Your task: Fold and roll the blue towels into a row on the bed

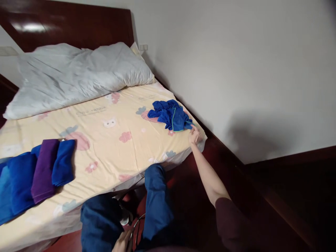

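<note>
A crumpled blue cloth [173,115] with green edging lies near the bed's right edge. My right hand [194,135] is closed on its near right corner, with the arm stretched out. Down by my legs, at the bottom of the view, my left hand [123,241] is near a thin dark cable [137,224]; its fingers are partly cut off, and what it may hold cannot be made out. On the left of the bed lie several folded cloths, among them a purple one [45,171] and a blue one [63,162].
The bed [110,140] has a cream patterned sheet. A grey-white quilt [78,75] lies below the dark wooden headboard [78,24]. A pale wall [236,70] stands close on the right. My knees are at the bed's front edge.
</note>
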{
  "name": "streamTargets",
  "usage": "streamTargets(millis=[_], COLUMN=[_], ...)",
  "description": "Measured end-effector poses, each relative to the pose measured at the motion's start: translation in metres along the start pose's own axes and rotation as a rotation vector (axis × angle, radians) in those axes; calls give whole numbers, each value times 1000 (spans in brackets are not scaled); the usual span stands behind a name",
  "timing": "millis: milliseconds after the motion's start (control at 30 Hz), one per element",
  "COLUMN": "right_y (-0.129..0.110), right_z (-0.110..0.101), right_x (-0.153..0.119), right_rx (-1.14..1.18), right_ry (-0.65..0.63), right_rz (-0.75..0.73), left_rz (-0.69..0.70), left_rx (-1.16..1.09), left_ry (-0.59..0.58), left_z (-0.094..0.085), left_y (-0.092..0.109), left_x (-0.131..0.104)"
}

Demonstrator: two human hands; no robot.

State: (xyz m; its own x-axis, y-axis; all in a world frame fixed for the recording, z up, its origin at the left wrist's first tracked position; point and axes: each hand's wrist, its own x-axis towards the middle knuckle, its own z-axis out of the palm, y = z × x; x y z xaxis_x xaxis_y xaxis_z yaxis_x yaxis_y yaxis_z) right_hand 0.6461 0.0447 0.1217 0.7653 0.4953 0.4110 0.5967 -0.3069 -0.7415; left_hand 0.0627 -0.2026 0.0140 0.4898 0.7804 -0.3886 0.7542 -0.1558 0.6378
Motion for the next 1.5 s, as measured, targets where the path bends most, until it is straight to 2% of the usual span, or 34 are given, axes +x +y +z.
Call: streamTargets(millis=[100,233,333,433,500,533,633,700,800,867,933,1000,1067,1167,1233,1300,1367,1433,1500], right_y=[-36,-105,-165,-222,-255,-270,-309,-331,-356,-366,-372,-376,-379,-385,-390,-394,-394,-389,-379], right_z=[-39,-99,-137,-167,-184,-192,-216,-228,-240,-242,-241,-239,-236,-237,-242,-250,-257,-264,-272], right_x=[49,104,106,73,38,18,-48,-97,-171,-214,-245,-262,-268,-266,-259,-245,-224,-197,-165], right_rx=[171,355,427,505,579,613,665,662,631,640,654,649,646,638,628,628,649,687,721], right_ry=[143,345,384,274,87,-52,-617,-1013,-1496,-1700,-1788,-1804,-1810,-1787,-1723,-1611,-1445,-1235,-999], right_rz=[-153,-358,-484,-544,-523,-505,-525,-639,-762,-793,-789,-770,-773,-814,-835,-845,-839,-807,-747], left_rz=[12,26,46,79,122,151,236,284,392,474,512,496,484,525,540,555,586,627,653], left_rx=[3,-6,-55,-145,-208,-240,-341,-411,-536,-620,-676,-712,-737,-724,-667,-587,-507,-437,-393], left_ry=[89,167,262,339,387,415,521,600,631,576,507,494,482,365,307,280,249,200,134], left_z=[-13,-15,-19,-31,-44,-52,-80,-102,-130,-140,-141,-138,-137,-143,-150,-151,-142,-121,-93], left_y=[16,32,38,48,62,72,112,142,179,193,200,201,200,199,200,201,201,201,197], left_x=[-3,-14,-20,-25,-30,-32,-43,-55,-80,-97,-110,-118,-120,-116,-109,-97,-79,-57,-35])
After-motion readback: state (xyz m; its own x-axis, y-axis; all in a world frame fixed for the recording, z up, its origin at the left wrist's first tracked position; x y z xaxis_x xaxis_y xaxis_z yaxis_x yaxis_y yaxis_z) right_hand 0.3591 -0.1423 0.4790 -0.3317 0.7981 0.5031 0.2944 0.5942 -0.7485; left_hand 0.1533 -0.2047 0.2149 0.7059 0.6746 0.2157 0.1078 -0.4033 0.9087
